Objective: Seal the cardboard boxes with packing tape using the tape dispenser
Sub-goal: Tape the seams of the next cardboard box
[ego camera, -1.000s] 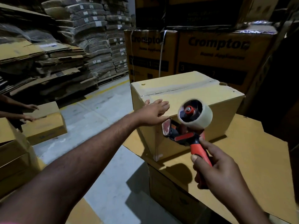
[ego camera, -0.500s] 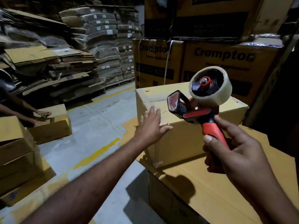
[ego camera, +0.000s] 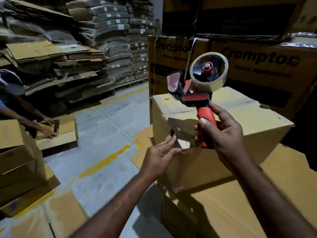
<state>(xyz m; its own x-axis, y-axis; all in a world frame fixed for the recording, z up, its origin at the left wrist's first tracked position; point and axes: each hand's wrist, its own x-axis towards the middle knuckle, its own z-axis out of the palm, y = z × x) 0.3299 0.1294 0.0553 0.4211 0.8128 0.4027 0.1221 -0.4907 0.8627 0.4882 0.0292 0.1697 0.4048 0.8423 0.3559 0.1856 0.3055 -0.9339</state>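
Note:
A plain cardboard box (ego camera: 240, 117) stands on a larger flat carton (ego camera: 223, 203), its top seam taped. My right hand (ego camera: 223, 131) grips the red handle of the tape dispenser (ego camera: 193, 90), which is lifted above the box's near edge with its clear tape roll (ego camera: 209, 72) at the top. My left hand (ego camera: 159, 155) pinches a loose strip of clear tape (ego camera: 181, 133) at the box's near corner, just below the dispenser.
Printed cartons (ego camera: 257, 62) are stacked behind the box. Piles of flattened cardboard (ego camera: 51, 66) line the back left. A second person's hands (ego camera: 46, 127) work on a box on the floor at left. More boxes (ego camera: 17, 160) stand at the near left; yellow lines mark the grey floor.
My left hand left the box's front face and now pinches a tape strip. My right hand raised the dispenser higher above the box.

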